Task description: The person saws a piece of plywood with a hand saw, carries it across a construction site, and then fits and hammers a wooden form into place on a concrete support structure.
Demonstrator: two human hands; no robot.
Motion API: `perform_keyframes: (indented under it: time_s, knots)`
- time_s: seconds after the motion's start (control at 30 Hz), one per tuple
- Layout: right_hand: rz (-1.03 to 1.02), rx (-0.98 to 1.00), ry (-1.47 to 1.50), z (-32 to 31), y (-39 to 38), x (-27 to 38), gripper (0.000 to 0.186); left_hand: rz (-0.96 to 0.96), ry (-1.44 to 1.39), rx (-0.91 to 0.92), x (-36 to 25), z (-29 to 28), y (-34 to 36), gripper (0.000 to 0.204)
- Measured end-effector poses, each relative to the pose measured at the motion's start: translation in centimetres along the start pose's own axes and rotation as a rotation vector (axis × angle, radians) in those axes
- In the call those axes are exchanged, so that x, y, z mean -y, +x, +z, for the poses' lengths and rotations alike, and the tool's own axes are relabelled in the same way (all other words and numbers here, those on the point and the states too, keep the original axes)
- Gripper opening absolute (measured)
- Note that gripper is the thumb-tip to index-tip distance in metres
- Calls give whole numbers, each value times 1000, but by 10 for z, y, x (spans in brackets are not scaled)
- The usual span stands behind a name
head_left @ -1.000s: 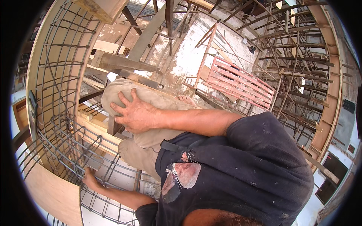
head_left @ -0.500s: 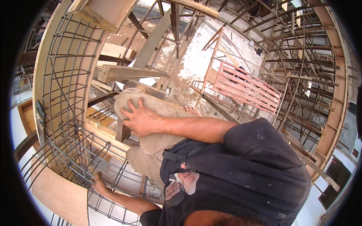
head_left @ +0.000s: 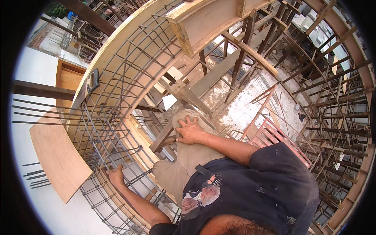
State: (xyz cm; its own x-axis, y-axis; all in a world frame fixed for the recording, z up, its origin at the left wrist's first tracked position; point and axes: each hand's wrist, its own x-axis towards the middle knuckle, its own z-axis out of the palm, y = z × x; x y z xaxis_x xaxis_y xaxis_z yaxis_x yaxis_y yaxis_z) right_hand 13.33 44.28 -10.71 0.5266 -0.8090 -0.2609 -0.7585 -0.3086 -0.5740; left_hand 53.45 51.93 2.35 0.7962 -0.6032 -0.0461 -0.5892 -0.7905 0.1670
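My right hand (head_left: pixel 192 131) lies on my bent knee in tan trousers (head_left: pixel 188 154), its fingers spread and holding nothing. Down at the left, my left hand (head_left: pixel 116 175) reaches in among the steel bars of a rebar cage (head_left: pixel 117 150), close to a wooden edge. Its fingers look curled and are partly hidden, so what they grip cannot be made out. The cage runs along a curved plywood form (head_left: pixel 107 45). A handsaw with a black handle (head_left: pixel 93 81) leans on the form's outer side, its blade pointing down.
A loose plywood sheet (head_left: pixel 58 156) lies to the left, near jutting bar ends. Timber props and a wooden beam form (head_left: pixel 219 23) stand ahead. Below to the right are a pink slatted frame (head_left: pixel 280 141) and dense timber scaffolding (head_left: pixel 333 113), with the floor (head_left: pixel 250 94) far beneath.
The view has turned, so the cage, saw and plywood sheet sit further right in it. My right hand stays on the knee. My left hand remains among the bars, its thumb now more visible.
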Motion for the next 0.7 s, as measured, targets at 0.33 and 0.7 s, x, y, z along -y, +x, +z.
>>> perform_keyframes:
  time_s: [0.33,0.7]
  knots:
    - [-194,-616,-97,-108,77,21,47,-101,12,-49,6,-6,-6,86]
    - [173,93,-458,-115,171,-29,59,19,-229,-48,19,7,22,104]
